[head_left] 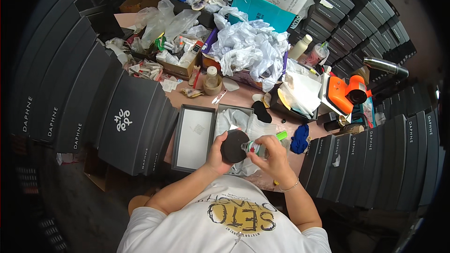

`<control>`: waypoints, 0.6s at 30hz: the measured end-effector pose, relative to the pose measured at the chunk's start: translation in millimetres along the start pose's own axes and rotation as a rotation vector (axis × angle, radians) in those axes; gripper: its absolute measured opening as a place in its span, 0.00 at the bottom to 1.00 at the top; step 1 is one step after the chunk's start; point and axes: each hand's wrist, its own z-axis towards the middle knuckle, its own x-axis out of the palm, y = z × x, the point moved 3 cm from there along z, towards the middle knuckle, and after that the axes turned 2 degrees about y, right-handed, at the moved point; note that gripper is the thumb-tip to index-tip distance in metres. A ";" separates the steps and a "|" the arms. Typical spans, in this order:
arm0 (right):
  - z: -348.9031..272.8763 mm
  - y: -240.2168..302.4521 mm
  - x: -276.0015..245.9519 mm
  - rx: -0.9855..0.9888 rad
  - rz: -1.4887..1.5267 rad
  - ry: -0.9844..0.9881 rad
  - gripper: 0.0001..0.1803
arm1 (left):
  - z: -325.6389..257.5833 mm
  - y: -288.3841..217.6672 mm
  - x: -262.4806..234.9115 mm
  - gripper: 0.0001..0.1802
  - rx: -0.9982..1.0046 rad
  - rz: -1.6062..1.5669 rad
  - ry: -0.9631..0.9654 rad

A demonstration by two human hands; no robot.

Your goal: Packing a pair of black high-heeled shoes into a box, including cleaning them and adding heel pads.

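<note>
My left hand [215, 156] is closed round the edge of a black, rounded, flat-faced piece [234, 146], whose exact kind I cannot make out. In my right hand [274, 155] is a small clear bottle [254, 148] with a green and red label, tilted so that its end meets the right edge of the black piece. A bright green thing [281, 136] shows just beyond the right fingers. Under both hands lies an open grey shoebox [229, 107] with white tissue paper [258, 129] inside. Its pale-lined lid [197, 133] rests against its left side.
Stacked dark shoeboxes [125, 122] wall in the left, with more dark boxes [356, 159] at right. Beyond stands a carton heaped with white crumpled paper [253, 49]. An orange device [340, 94], a blue cloth [300, 139] and a capped jar [212, 78] sit on the pinkish table [187, 96].
</note>
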 end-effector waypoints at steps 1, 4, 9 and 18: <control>5.5 1.0 1.0 -0.034 0.005 -0.029 0.19 | -1.8 0.0 1.5 0.33 -0.007 0.002 -0.001; 9.9 6.5 8.4 -0.094 0.020 -0.007 0.19 | 2.5 0.6 1.1 0.32 -0.001 -0.022 -0.008; 8.9 2.4 9.0 -0.024 -0.041 0.054 0.19 | -2.8 0.6 0.2 0.31 -0.007 -0.036 -0.035; 18.6 3.1 8.7 -0.054 -0.036 0.095 0.20 | -4.9 2.4 -5.3 0.30 -0.037 -0.057 -0.061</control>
